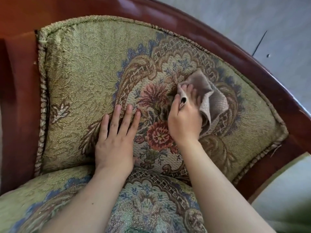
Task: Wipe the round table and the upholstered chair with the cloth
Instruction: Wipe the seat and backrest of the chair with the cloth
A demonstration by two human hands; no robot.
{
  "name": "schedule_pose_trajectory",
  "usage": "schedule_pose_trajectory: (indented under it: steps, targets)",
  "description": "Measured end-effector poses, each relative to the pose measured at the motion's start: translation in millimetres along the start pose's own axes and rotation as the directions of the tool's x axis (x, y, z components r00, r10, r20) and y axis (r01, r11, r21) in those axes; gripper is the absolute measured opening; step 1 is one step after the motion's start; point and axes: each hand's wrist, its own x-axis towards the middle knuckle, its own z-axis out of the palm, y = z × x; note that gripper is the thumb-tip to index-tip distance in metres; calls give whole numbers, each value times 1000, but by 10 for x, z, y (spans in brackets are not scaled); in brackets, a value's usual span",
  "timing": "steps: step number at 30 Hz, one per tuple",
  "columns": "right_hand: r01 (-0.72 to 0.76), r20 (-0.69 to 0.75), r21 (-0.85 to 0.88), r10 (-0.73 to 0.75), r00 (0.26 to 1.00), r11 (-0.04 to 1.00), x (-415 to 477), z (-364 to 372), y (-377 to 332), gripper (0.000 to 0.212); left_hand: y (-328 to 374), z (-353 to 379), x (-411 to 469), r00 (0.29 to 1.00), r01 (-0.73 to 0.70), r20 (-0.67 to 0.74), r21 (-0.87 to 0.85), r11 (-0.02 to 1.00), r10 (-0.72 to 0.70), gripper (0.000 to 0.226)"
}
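The upholstered chair fills the view: a green floral-woven backrest point(80, 78) in a dark red wooden frame point(210, 39), with the matching seat cushion point(148, 204) below. My right hand point(184, 118) grips a crumpled beige-brown cloth point(213, 100) and presses it against the backrest, right of the woven red flowers. My left hand point(116, 137) lies flat on the backrest with its fingers spread, holding nothing, left of the right hand. The round table is out of view.
Grey floor point(252, 19) shows beyond the chair's curved top rail at the upper right. The wooden armrest side point(20, 98) rises on the left. A pale surface point(282, 182) shows past the frame at the lower right.
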Motion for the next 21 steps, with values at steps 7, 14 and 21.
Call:
schedule_pose_trajectory:
  steps: [7, 14, 21]
  targets:
    - [194, 144, -30, -188, 972, 980, -416, 161, 99, 58, 43, 5, -25, 1000, 19, 11, 16, 1000, -20, 131]
    - [228, 269, 119, -252, 930, 966, -699, 71, 267, 47, 36, -8, -40, 1000, 8, 11, 10, 1000, -8, 127]
    - [-170, 411, 440, -30, 911, 882, -850, -280, 233, 43, 12, -26, -27, 999, 22, 25, 4, 1000, -22, 128]
